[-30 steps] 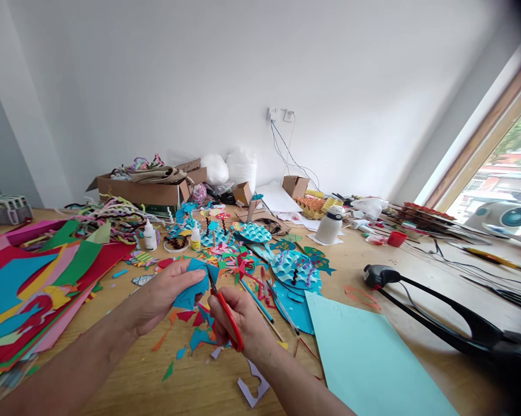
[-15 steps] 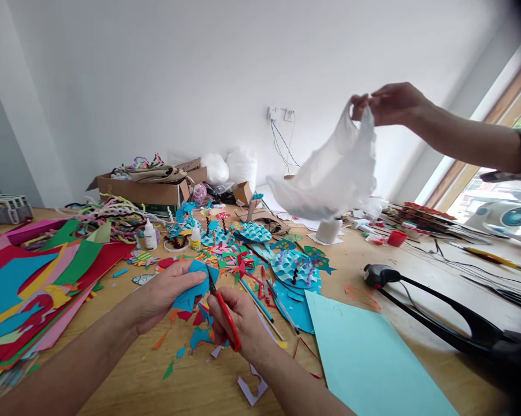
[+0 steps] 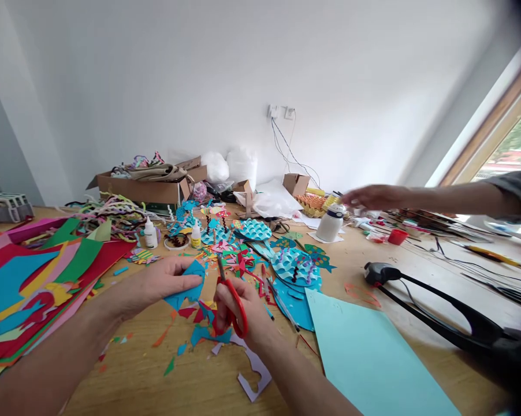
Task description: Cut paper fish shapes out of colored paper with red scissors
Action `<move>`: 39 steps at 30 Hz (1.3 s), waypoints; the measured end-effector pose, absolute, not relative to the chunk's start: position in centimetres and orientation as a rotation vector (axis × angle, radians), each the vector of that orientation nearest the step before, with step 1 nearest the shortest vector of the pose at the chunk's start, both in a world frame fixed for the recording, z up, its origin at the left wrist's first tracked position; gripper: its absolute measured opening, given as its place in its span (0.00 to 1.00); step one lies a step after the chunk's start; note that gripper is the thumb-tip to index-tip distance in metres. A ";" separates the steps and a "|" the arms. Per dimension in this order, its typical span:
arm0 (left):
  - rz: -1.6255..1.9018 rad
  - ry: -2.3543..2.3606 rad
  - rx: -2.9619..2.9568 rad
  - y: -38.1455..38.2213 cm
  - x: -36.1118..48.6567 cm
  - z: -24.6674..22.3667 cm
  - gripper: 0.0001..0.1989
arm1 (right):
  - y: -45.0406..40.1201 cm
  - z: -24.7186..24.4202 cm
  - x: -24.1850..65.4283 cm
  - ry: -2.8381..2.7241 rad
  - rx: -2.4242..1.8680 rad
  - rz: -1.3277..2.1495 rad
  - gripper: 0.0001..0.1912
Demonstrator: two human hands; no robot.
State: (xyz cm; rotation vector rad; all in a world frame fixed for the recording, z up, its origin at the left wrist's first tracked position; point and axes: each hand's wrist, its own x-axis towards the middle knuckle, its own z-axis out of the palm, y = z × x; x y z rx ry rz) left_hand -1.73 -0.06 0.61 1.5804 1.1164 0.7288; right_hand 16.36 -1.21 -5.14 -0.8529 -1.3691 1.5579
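A piece of blue paper [image 3: 186, 292] is pinched between the thumb and fingers of my left hand [image 3: 165, 282]. My right hand [image 3: 243, 309] is wrapped round the red handles of a pair of scissors [image 3: 242, 315]. The dark blades point up and away, a little right of the blue paper and apart from it. Coloured paper scraps [image 3: 202, 335] lie on the table below both hands. A lilac cut-out scrap [image 3: 256, 375] rests beside my right wrist.
Another person's hand [image 3: 368, 197] reaches in from the right above a white bottle [image 3: 330, 224]. Coloured sheets [image 3: 82, 266] are stacked at left, a pale blue sheet [image 3: 368, 352] at right. A black-armed device [image 3: 451, 312] stands further right. Glue bottles [image 3: 150, 234] stand behind my left hand.
The scissors have come away from the blue paper and moved slightly right. The other person's hand has let go of the white plastic bag and lowered; the bag now lies at the back of the table.
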 end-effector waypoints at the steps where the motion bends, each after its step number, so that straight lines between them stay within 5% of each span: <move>1: 0.685 1.109 1.657 0.0 -1.7 0.7 0.12 | -1.2 -5.0 16.4 -1.337 -0.832 1.529 0.19; 10: 0.357 1.063 1.988 -0.5 -0.7 0.9 0.08 | -1.3 -4.2 16.7 -1.371 -0.771 1.515 0.15; 18: 0.997 0.983 1.372 0.5 -1.6 -0.1 0.19 | -0.8 -4.1 17.0 -0.973 -0.769 1.322 0.13; 39: 0.896 1.183 1.544 -0.9 1.6 -1.1 0.12 | -1.1 -4.0 16.9 -1.033 -0.784 1.299 0.12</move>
